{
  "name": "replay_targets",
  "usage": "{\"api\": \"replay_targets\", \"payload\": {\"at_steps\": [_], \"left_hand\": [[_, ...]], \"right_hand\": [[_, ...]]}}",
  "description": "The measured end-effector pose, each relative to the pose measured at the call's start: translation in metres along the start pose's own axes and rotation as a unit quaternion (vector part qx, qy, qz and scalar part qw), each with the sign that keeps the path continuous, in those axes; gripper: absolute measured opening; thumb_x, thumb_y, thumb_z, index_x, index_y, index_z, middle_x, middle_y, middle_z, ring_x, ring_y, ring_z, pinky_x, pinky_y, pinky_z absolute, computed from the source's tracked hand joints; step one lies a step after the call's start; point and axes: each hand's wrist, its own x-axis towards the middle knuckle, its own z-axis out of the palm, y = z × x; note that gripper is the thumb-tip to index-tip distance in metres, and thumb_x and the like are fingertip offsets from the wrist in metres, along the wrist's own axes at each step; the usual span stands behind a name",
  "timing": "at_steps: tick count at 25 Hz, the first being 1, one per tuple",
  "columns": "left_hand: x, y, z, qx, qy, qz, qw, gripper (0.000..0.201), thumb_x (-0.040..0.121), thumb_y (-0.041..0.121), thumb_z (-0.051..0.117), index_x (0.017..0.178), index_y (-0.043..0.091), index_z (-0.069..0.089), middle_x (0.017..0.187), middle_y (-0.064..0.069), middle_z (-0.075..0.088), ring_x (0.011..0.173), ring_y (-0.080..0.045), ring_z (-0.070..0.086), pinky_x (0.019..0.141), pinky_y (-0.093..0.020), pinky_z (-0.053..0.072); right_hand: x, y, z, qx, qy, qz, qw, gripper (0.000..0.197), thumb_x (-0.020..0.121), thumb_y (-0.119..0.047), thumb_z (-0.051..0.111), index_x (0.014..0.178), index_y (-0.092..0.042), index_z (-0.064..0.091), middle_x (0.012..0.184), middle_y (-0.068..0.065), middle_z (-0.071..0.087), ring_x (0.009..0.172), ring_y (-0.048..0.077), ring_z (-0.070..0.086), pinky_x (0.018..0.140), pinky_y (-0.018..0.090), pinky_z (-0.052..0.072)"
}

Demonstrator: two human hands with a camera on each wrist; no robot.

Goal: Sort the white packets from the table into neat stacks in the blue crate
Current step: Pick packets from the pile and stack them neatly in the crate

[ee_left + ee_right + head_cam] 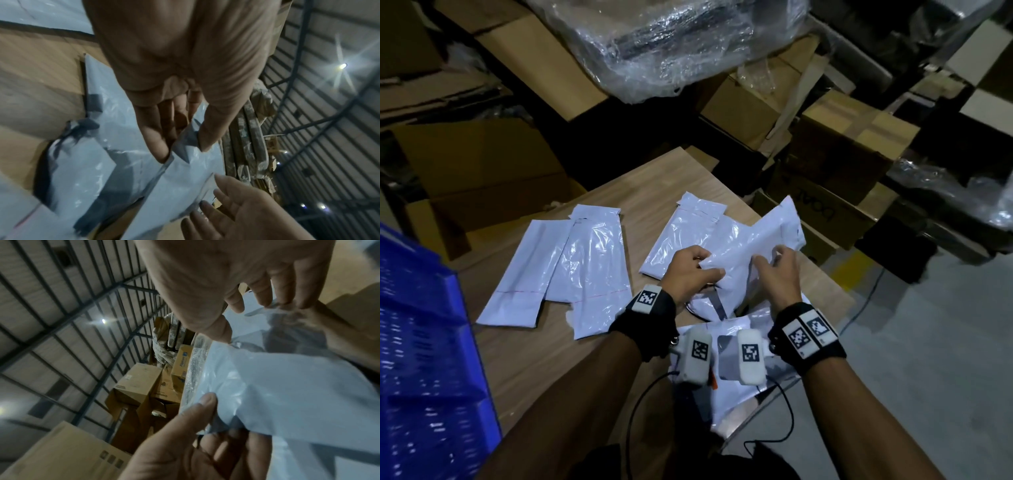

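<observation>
I hold a white packet (756,240) above the wooden table (544,359). My left hand (709,265) pinches its near corner between thumb and fingers; the left wrist view shows that pinch (183,152) on the packet (185,178). My right hand (768,257) is beside it with straight, spread fingers whose tips touch the packet's (287,386) far edge. More white packets (571,267) lie flat at the table's left, another pair (681,233) lies behind my left hand, and some (732,329) lie under my wrists. The blue crate (421,325) stands at the left edge.
Cardboard boxes (842,137) crowd the floor beyond the table, with a plastic-wrapped bundle (664,41) on top. To the right the table ends at a grey concrete floor (928,342) with a thin cable across it.
</observation>
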Motion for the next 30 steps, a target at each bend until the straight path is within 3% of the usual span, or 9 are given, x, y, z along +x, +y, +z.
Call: {"api": "replay_targets", "payload": {"at_steps": [4,7,11,14,17,19,21,26,30], "left_hand": [[-0.025,0.023,-0.015,0.084,0.059,0.163,0.981,0.023,0.075,-0.005,0.067,0.078,0.016,0.057,0.072,0.003,0.059,0.065,-0.010,0.055,0.061,-0.023,0.046],[-0.047,0.030,-0.026,0.190,0.072,0.273,0.940,0.019,0.079,-0.002,0.064,0.084,0.016,0.059,0.085,0.006,0.060,0.083,-0.014,0.058,0.075,-0.025,0.047],[-0.066,0.025,-0.046,0.277,0.069,0.347,0.893,0.032,0.069,-0.009,0.059,0.090,0.015,0.061,0.095,0.007,0.057,0.087,-0.008,0.051,0.080,-0.019,0.043],[-0.077,0.017,-0.062,0.260,0.060,0.332,0.905,0.043,0.065,-0.014,0.051,0.095,0.014,0.065,0.108,0.002,0.061,0.104,-0.008,0.054,0.091,-0.008,0.035],[-0.084,0.016,-0.078,0.202,0.091,0.262,0.939,0.036,0.077,0.003,0.060,0.110,0.017,0.064,0.121,0.001,0.057,0.110,0.000,0.048,0.091,0.000,0.029],[-0.085,0.019,-0.086,0.180,0.111,0.187,0.959,0.038,0.088,0.017,0.064,0.126,0.017,0.057,0.128,0.005,0.052,0.113,0.001,0.044,0.093,-0.006,0.031],[-0.088,0.021,-0.093,0.108,0.089,0.108,0.984,0.048,0.092,0.023,0.065,0.137,0.017,0.049,0.132,0.005,0.051,0.118,-0.007,0.049,0.100,-0.024,0.041],[-0.099,0.018,-0.100,-0.061,0.007,0.066,0.996,0.034,0.088,0.004,0.067,0.121,0.004,0.059,0.111,-0.013,0.071,0.095,-0.022,0.070,0.082,-0.033,0.058],[-0.103,0.019,-0.106,-0.091,0.083,0.097,0.988,0.026,0.084,-0.001,0.071,0.108,0.000,0.063,0.104,-0.018,0.071,0.087,-0.023,0.069,0.072,-0.029,0.059]], "right_hand": [[-0.021,-0.027,-0.005,0.222,-0.088,0.007,0.971,0.050,0.095,-0.046,0.058,0.135,-0.020,0.044,0.129,0.001,0.059,0.114,0.019,0.059,0.093,0.039,0.050],[-0.028,-0.050,-0.001,0.338,-0.110,0.042,0.934,0.057,0.089,-0.052,0.063,0.132,-0.016,0.053,0.122,0.009,0.067,0.108,0.025,0.066,0.092,0.043,0.055],[-0.037,-0.068,0.010,0.409,-0.099,0.075,0.904,0.041,0.093,-0.027,0.065,0.128,-0.007,0.059,0.110,0.012,0.069,0.092,0.023,0.068,0.069,0.034,0.060],[-0.043,-0.071,0.016,0.420,-0.098,0.075,0.899,0.042,0.092,-0.014,0.065,0.131,-0.004,0.057,0.105,0.011,0.068,0.078,0.019,0.070,0.063,0.031,0.057],[-0.051,-0.073,0.020,0.410,-0.125,0.051,0.902,0.038,0.092,-0.008,0.061,0.130,-0.001,0.059,0.106,0.011,0.071,0.078,0.020,0.071,0.063,0.029,0.057],[-0.057,-0.075,0.023,0.400,-0.152,0.031,0.903,0.037,0.093,-0.007,0.060,0.129,0.000,0.059,0.113,0.014,0.071,0.089,0.025,0.071,0.072,0.034,0.058],[-0.062,-0.075,0.027,0.390,-0.181,0.012,0.903,0.036,0.095,-0.008,0.058,0.130,-0.001,0.059,0.118,0.016,0.069,0.100,0.029,0.069,0.085,0.039,0.057],[-0.072,-0.081,0.037,0.360,-0.258,-0.027,0.896,0.043,0.094,-0.022,0.061,0.134,-0.006,0.055,0.125,0.016,0.066,0.117,0.033,0.062,0.100,0.048,0.050],[-0.092,-0.083,0.044,0.250,-0.317,-0.067,0.912,0.041,0.091,-0.008,0.065,0.130,-0.008,0.053,0.121,0.018,0.067,0.106,0.032,0.068,0.083,0.042,0.058]]}}
